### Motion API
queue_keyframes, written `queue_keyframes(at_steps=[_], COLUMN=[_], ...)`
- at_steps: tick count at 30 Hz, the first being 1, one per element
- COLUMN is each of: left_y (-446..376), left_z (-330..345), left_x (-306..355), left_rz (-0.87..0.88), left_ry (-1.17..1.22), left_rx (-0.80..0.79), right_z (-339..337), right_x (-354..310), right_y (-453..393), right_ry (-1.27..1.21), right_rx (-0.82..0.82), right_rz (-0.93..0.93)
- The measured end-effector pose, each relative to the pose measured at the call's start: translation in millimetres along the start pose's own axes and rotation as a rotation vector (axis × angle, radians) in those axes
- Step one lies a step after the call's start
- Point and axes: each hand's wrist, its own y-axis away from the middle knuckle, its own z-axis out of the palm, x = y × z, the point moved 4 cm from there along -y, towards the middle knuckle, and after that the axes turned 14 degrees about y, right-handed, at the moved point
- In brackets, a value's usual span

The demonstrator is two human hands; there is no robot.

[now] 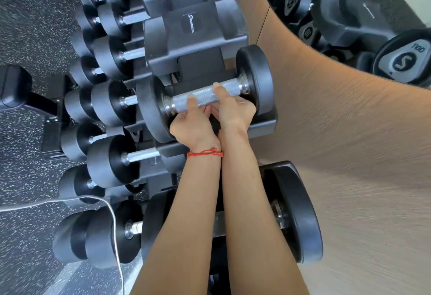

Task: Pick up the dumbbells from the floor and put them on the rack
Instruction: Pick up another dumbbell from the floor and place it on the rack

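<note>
fingers of left hand (194,123) hidden under dumbbell (205,95) handle | right hand (233,108) fingers hidden too

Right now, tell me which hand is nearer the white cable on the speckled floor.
Left. The left hand grips the dumbbell's knurled handle on the side toward the white cable; the right hand grips farther away.

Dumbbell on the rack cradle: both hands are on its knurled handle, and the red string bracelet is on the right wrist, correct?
Not quite. The head view shows both hands, left hand and right hand, holding the dumbbell handle at the rack, but the red string bracelet is on the left wrist.
</note>
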Motion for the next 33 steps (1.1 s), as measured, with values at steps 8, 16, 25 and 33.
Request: queue_keyframes(at_steps=[8,16,25,33], left_y=[2,8,10,28], left_z=[-1,1,1,0], left_x=[-3,0,-1,1], left_rz=[-0.023,-0.044,-0.046,0.005], left_ry=[0.006,0.011,-0.032,-0.114], left_rx=[-0.011,0.002,0.011,-0.119], right_z=[-5,-8,-10,-22], right_x=[1,-3,-2,-3], right_y=[3,8,11,22], right_ry=[-0.003,-0.029,-0.053,-0.078], right_rx=[0.006,-0.043,-0.110,-0.158], right_rz=[0.009,0.038,0.085,0.027])
